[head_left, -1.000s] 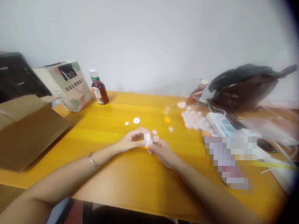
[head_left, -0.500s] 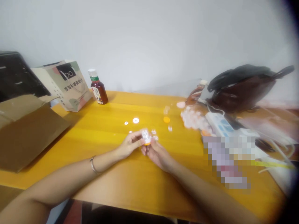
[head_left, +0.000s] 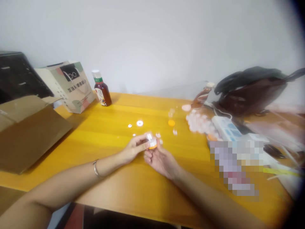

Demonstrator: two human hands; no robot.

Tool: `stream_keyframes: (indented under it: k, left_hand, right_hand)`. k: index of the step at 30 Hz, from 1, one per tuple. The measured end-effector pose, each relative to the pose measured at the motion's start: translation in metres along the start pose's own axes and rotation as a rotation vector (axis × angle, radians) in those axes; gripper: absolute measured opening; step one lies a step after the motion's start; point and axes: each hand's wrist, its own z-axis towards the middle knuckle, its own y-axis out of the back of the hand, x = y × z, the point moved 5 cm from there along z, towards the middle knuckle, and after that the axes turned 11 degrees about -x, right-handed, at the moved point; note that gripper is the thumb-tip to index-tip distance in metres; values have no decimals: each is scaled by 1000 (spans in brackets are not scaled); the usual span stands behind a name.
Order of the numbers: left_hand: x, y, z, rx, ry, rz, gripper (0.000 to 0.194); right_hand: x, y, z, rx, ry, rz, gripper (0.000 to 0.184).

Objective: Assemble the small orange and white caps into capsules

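Observation:
Over the middle of the yellow table [head_left: 133, 190], my left hand [head_left: 133, 149] and my right hand [head_left: 160, 159] meet around a small clear plastic piece with an orange cap [head_left: 151, 142]. Fingers of both hands pinch it from either side, the left from the left, the right from below. A bracelet [head_left: 95, 168] circles my left wrist. Small white and clear bits [head_left: 139, 123] and an orange cap [head_left: 171, 122] lie on the table just beyond my hands.
A brown cardboard box [head_left: 28, 133] and a printed paper bag [head_left: 69, 86] stand at the left. A dark drink bottle [head_left: 102, 89] stands by the wall. At the right lie a pile of white pieces [head_left: 199, 122], a power strip [head_left: 226, 128], a second bottle [head_left: 201, 95] and a dark bag [head_left: 250, 89].
The orange cap, hidden a second ago, now shows under the clear piece between my fingers. Both hands have stayed in nearly the same spot, turning the piece slightly.

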Motion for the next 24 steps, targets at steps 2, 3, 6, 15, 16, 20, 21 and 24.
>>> stream_keyframes:
  k: [2, 3, 6, 15, 16, 20, 21, 24]
  left_hand:
    - [0, 1, 1, -5, -8, 34, 30]
    - [0, 1, 1, 4, -4, 53, 30]
    - [0, 0, 1, 46, 1, 91, 32]
    - [-9, 3, 0, -123, -248, 369, 28]
    - [-8, 4, 1, -133, -262, 387, 27]
    - [-1, 5, 2, -104, -197, 310, 32]
    - [0, 6, 2, -103, -176, 278, 35]
    - [-1, 6, 2, -105, -146, 235, 39]
  right_hand:
    - [1, 2, 1, -19, 30, -55, 27]
    - [1, 4, 1, -34, 49, -94, 29]
    - [2, 8, 2, -70, 119, -199, 34]
    - [13, 17, 1, -241, 510, -720, 37]
    - [15, 17, 1, -250, 530, -754, 36]
    - [18, 18, 2, -231, 516, -739, 33]
    - [18, 19, 3, -220, 502, -714, 31]
    - [17, 20, 5, -172, 441, -602, 27]
